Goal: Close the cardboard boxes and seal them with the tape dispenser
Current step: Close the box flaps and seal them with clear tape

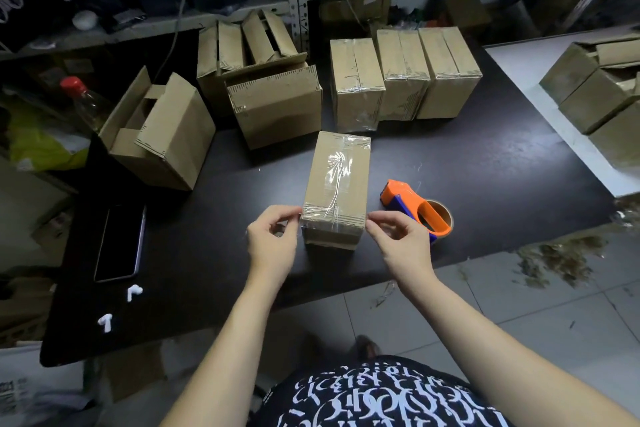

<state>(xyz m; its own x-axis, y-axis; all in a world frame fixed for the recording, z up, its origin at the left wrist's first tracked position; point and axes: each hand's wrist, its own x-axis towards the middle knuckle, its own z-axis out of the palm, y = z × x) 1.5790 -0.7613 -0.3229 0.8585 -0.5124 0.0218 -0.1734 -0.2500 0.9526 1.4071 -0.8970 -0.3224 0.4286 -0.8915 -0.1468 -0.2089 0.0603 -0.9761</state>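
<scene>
Lying on the black table in front of the person is a closed cardboard box, with clear tape running along its top and over the near end. The left hand is at the near left corner of this box, and its fingers are pinched together at the edge; the right hand is at the near right corner in the same way, with thumb and fingers narrow. It seems that both hands press or hold the ends of a tape strip across the near edge, but the tape is transparent and I cannot tell this surely. Just to the right of the box, the orange and blue tape dispenser lies on the table, not touched by any hand. Farther back, three sealed boxes stand side by side, touching each other. At the back left, an open box lies with its flaps out. A dark phone lies flat near the left edge of the table.
</scene>
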